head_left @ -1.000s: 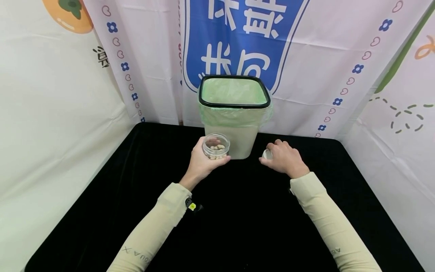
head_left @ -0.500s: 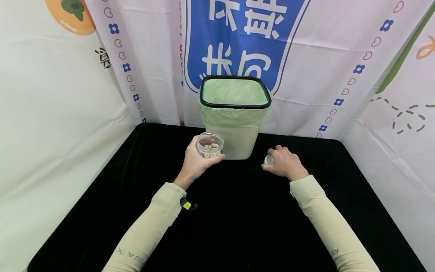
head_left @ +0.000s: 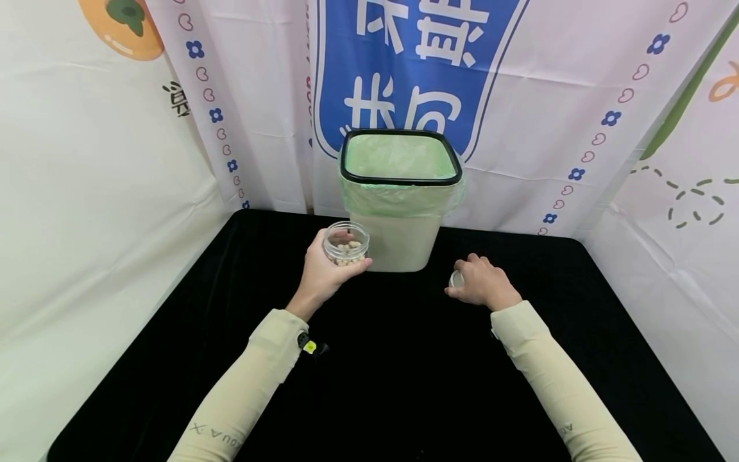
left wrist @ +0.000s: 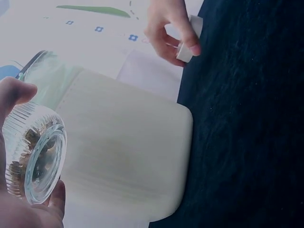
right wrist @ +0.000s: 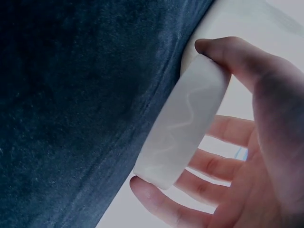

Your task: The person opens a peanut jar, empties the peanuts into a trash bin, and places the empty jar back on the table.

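My left hand (head_left: 320, 273) grips a clear, ribbed jar (head_left: 346, 253) that has no lid on its mouth. Pale pieces that look like peanuts (head_left: 349, 246) lie inside it. In the left wrist view the jar's thick base (left wrist: 46, 164) faces the camera, with thumb and fingers round its side. Off to the right, above the black cloth, my right hand (head_left: 484, 283) holds a round white lid (head_left: 457, 280) by its edge. Seen from the right wrist, the lid (right wrist: 183, 123) is pinched across its width between thumb and fingers.
A pale trash bin (head_left: 398, 240) with a black rim and green liner bag stands behind the hands at the table's back. Black cloth (head_left: 398, 372) covers the table. Printed white curtains (head_left: 537, 96) enclose the back and both sides.
My left hand has carried the jar leftward, away from the bin's front. My right hand has come slightly lower in the head view, still holding the lid.
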`<state>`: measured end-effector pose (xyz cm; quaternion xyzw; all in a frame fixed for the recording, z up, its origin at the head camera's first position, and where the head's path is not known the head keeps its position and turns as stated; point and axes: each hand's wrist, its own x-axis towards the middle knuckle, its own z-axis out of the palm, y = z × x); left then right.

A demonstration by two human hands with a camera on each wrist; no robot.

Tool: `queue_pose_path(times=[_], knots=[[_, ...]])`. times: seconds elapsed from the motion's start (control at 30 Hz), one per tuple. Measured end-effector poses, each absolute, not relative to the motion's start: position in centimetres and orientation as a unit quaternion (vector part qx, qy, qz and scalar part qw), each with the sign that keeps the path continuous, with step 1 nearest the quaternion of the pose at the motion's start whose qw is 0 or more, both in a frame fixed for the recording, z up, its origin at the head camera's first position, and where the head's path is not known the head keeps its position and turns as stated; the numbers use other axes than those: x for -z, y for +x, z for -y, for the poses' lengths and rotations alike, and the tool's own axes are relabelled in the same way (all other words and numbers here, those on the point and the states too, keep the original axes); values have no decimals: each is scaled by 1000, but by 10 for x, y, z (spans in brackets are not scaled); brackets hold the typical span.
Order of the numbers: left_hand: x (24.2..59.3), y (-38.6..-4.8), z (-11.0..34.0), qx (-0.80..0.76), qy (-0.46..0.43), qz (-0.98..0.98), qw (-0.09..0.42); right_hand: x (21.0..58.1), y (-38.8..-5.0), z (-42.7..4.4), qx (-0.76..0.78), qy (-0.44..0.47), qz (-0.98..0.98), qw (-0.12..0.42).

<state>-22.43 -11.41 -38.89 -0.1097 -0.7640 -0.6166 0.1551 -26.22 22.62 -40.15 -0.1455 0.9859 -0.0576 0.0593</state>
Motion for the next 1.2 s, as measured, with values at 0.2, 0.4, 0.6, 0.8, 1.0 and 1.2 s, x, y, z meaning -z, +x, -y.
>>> queue_pose_path(times=[0.2,0.4,0.6,0.8,1.0,1.2], knots=[[390,-226,121,616,-108,764,158,405,-262,-224,54,-149,-985,60],[391,-227,128,620,-102,760,165,407,-262,-224,49,-153,-985,60],[390,-229,133,614,-102,764,172,410,-261,-224,46,-149,-986,61],[385,-229,136,608,-99,768,174,415,-260,-224,51,-150,-986,50],[381,-230,140,606,-95,770,177,419,-262,-225,54,-149,-986,54],[378,-229,143,608,-90,767,185,425,-262,-225,56,-148,-985,62]])
